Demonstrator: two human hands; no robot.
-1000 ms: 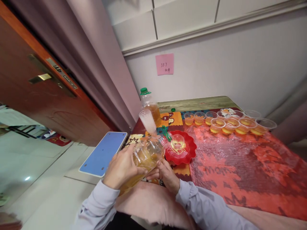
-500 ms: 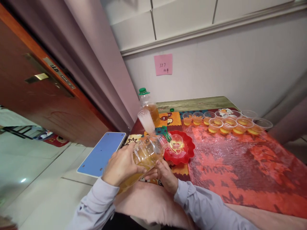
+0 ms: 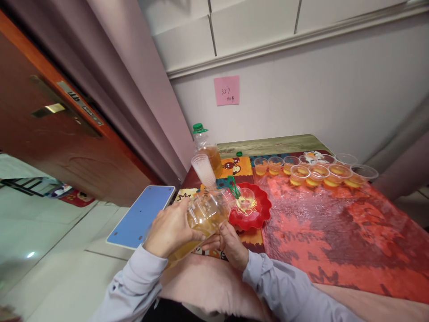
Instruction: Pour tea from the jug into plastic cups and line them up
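Note:
A large clear bottle of amber liquid lies tilted between my hands, its mouth toward a clear plastic cup on a red scalloped plate. My left hand is wrapped round the bottle's body. With closed fingers, my right hand supports it from below, near the shoulder. A green strap hangs by the bottle's neck, over the plate. Whether liquid is running into the cup I cannot make out.
Behind the plate stand a stack of clear cups and a second bottle with a green cap. Several filled cups line the table's back right. A loose green cap lies near the wall. A blue board is at the left.
The bottle has tipped slightly further toward the cup, and both hands keep their hold. The whole view has shifted a little.

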